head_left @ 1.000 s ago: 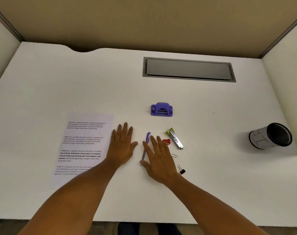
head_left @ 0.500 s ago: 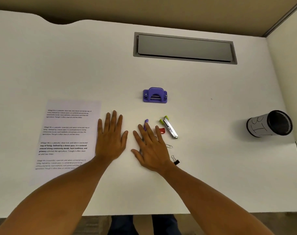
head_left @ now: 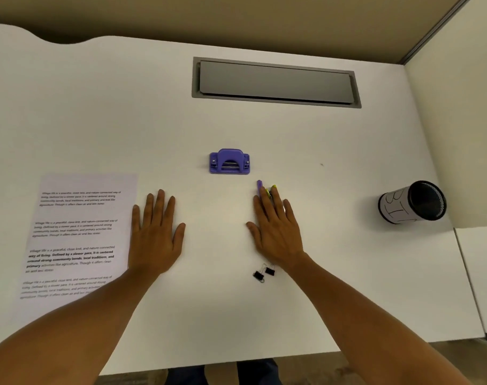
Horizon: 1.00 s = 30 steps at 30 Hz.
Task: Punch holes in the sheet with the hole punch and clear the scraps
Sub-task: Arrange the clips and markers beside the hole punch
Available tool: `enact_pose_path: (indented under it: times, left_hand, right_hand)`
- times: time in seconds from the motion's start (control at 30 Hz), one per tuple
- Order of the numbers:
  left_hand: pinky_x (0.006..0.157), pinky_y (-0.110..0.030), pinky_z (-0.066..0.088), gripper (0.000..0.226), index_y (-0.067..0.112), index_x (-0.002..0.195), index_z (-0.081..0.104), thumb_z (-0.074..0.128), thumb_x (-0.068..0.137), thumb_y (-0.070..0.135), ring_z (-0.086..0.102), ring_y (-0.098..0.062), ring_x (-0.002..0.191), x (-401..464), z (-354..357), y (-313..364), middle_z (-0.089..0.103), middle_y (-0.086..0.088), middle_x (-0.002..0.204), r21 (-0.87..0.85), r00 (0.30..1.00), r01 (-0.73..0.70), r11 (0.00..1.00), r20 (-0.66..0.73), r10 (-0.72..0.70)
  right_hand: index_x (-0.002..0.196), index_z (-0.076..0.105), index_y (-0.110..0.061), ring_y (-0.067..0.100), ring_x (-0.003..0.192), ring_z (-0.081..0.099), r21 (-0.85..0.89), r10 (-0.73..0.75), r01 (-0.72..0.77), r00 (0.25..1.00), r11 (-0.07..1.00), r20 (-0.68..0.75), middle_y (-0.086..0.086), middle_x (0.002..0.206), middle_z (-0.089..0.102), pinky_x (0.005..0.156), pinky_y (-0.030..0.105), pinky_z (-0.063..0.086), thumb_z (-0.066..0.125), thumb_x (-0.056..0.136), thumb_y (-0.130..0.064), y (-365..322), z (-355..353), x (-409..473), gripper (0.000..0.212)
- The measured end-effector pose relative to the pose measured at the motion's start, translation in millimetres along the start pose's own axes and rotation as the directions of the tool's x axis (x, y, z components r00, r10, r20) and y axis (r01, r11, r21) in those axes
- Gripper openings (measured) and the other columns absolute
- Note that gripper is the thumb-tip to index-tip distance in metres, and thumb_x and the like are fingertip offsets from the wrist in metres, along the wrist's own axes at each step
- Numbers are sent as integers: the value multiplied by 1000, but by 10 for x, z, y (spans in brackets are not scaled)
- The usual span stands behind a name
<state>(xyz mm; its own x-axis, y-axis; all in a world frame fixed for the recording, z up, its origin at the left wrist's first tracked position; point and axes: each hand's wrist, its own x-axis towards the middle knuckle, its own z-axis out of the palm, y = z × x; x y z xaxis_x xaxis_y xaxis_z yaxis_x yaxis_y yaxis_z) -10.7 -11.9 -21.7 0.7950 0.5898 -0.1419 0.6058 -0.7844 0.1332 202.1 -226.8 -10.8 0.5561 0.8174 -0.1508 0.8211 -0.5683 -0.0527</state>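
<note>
A purple hole punch (head_left: 229, 161) stands on the white desk (head_left: 97, 120), a short way beyond both hands. A printed sheet of paper (head_left: 75, 234) lies flat at the left. My left hand (head_left: 156, 232) rests palm down with straight fingers, its little-finger side at the sheet's right edge. My right hand (head_left: 275, 226) lies flat and open to the right, its fingers over a purple pen (head_left: 259, 186) and a yellow-green tool (head_left: 273, 188), which are mostly hidden beneath it.
Two black binder clips (head_left: 264, 272) lie just behind my right wrist. A black mesh cup (head_left: 412, 202) with a white label lies on its side at the far right. A grey cable hatch (head_left: 275, 82) is set into the desk's back.
The hands have spread apart. My right hand slid to the right over the pen and the small tools. The binder clips now show behind the wrist. The camera view has shifted.
</note>
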Motion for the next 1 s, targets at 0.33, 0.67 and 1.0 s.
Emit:
enact_pose_path:
  times: [0.33, 0.67, 1.0]
  left_hand:
    - [126, -58, 12, 72, 11, 160, 19, 20, 100, 50, 13, -35, 157, 3, 45, -22, 11, -14, 170, -32, 999, -17, 999, -41, 16]
    - [127, -56, 11, 72, 10, 160, 21, 21, 99, 49, 13, -35, 157, 2, 12, -6, 12, -14, 170, -37, 999, -5, 999, -32, 4]
    - [126, -57, 12, 72, 11, 160, 20, 20, 99, 50, 13, -35, 157, 4, 8, -2, 12, -13, 170, -44, 1000, -2, 999, -26, 1]
  right_hand:
    - [157, 23, -5, 31, 157, 6, -9, 206, -206, 978, 979, 19, 7, 170, 6, 123, 50, 24, 25, 100, -66, 856, -183, 269, 84]
    - [158, 22, -6, 40, 155, 0, -69, 331, -327, 941, 943, 68, 16, 169, 5, 124, 57, 9, 27, 106, -45, 1172, -307, 520, 66]
    - [159, 21, -5, 36, 156, 6, 157, -363, 365, 931, 918, -47, 15, 168, 11, 125, 54, 15, 41, 100, -58, 84, 29, -740, 81]
